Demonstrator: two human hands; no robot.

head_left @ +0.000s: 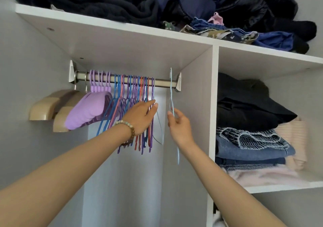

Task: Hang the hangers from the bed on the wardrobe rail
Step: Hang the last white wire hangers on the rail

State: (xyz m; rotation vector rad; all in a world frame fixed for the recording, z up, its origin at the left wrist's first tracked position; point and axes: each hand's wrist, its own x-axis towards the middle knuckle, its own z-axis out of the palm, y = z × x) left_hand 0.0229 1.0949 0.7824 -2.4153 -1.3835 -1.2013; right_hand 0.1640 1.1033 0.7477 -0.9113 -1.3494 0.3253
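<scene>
reaching up under the rail (162,84) with both arms. touching the bunch (132,94) of thin hangers at mid rail with the left hand (141,116), fingers out straight, bracelet (129,127) on the wrist. pinching a blue hanger (171,94) in the right hand (180,125) just below the rail's right end, hook up at rail level, can't tell if hooked on yet. further left along the rail: lilac hangers (87,109), then wood hangers (45,108). above the rail, a shelf (104,21) piled with dark clothes (104,1). right of the rail, folded stacks (250,150).

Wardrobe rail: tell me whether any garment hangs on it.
No, the wardrobe rail holds only bare wooden hangers, lilac hangers and thin coloured hangers.
</scene>
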